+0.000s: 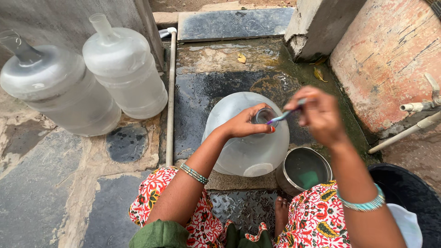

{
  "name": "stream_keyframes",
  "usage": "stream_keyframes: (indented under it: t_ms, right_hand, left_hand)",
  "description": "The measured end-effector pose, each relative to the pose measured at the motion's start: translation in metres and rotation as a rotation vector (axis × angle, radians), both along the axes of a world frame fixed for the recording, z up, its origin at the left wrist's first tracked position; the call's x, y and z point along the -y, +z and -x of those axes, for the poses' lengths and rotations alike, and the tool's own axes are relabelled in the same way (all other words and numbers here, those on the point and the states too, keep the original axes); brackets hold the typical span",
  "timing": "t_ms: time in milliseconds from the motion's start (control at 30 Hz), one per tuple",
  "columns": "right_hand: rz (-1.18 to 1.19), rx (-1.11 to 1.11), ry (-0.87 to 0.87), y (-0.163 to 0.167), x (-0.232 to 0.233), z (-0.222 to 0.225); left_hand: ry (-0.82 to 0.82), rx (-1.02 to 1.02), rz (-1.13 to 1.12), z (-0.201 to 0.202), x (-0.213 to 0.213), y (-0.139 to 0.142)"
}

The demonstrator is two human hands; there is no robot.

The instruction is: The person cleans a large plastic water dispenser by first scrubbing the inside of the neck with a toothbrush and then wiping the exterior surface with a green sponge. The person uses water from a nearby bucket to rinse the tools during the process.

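A large clear plastic water jug [243, 147] stands upright on the wet stone floor in front of me. My left hand [245, 123] wraps around its neck at the top opening. My right hand [319, 115] grips the handle of a thin blue and purple brush [284, 115], whose head points into the jug's mouth. A bead bracelet sits on my left wrist and a turquoise bangle on my right.
Two more clear jugs [59, 89] [126, 69] stand at the left by a grey wall. A steel pot [304, 169] holding water and a green scrub pad sits right of the jug. A white pipe [170, 92] runs along the floor; a tap [420, 106] juts from the reddish wall; a black tub [409, 193] lies at bottom right.
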State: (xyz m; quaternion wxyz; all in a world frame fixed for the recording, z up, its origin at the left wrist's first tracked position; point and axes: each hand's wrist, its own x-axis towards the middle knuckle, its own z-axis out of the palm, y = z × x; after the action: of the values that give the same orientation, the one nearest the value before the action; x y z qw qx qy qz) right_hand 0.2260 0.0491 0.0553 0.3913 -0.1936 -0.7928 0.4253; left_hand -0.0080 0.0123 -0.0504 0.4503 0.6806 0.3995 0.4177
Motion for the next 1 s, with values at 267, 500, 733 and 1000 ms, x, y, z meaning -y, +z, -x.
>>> stream_keyframes:
  t_ms: [267,500,733,1000]
  right_hand:
    - [-0.051,0.057,0.018,-0.016,0.001,0.011]
    - [-0.247,0.288,0.065,-0.026,0.000,0.031]
    - [-0.142,-0.048,-0.020,0.014,0.024,-0.007]
    - [-0.251,0.062,0.096,-0.023,0.003,0.028]
  left_hand:
    - [-0.013,-0.011,0.002,-0.007,0.001,-0.001]
    - [-0.060,0.139,0.009,-0.004,-0.006,-0.015]
    - [-0.031,0.005,-0.034,-0.001,0.000,0.000]
    - [-0.035,0.056,-0.036,-0.004,-0.005,-0.008]
